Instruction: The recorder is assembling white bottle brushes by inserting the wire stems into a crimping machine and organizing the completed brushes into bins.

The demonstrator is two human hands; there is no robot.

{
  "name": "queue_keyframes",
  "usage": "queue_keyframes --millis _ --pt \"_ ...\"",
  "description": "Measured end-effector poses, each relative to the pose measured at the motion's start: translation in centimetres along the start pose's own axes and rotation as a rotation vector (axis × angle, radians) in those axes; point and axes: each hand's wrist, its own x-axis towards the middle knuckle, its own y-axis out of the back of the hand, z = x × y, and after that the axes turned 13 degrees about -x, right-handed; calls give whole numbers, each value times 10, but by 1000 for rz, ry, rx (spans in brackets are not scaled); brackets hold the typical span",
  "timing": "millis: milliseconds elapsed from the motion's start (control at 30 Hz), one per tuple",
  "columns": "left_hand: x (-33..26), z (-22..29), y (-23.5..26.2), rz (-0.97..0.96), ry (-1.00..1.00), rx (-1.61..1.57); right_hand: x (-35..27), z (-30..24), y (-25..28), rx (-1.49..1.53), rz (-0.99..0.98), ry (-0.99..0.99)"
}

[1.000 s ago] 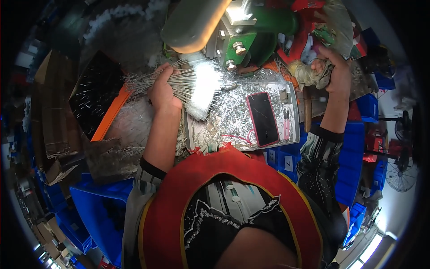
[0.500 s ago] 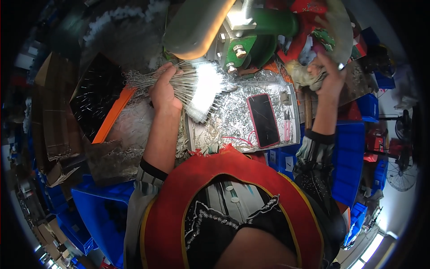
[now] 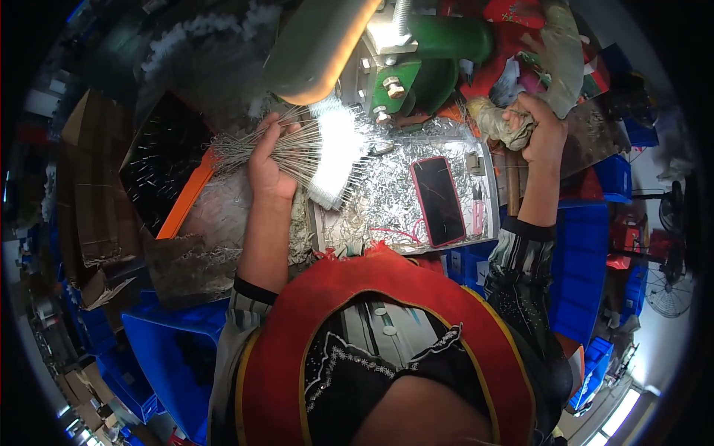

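Shifted inward, the right hand (image 3: 544,131) grips a wrapped handle (image 3: 500,125), the left hand (image 3: 269,167) clasping metal wires (image 3: 309,151) fanned rightward

A bright, window-like panel (image 3: 620,412) shines at lower right, below a caged fan (image 3: 668,291) and blue bins (image 3: 581,271).

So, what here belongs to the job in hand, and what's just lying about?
In the job, it seems:
- fan of thin metal wires, in the left hand
- cloth-wrapped grip, in the right hand
- green machine, beside both

Probably just lying about:
- phone
- small pink tool
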Motion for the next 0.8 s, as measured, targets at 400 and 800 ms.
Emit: queue_keyframes --millis 400,800 --pt "7 1 8 -39 45 33 10 24 16 37 -149 89" --pt "8 4 13 -41 48 -5 12 4 10 53 -123 99"
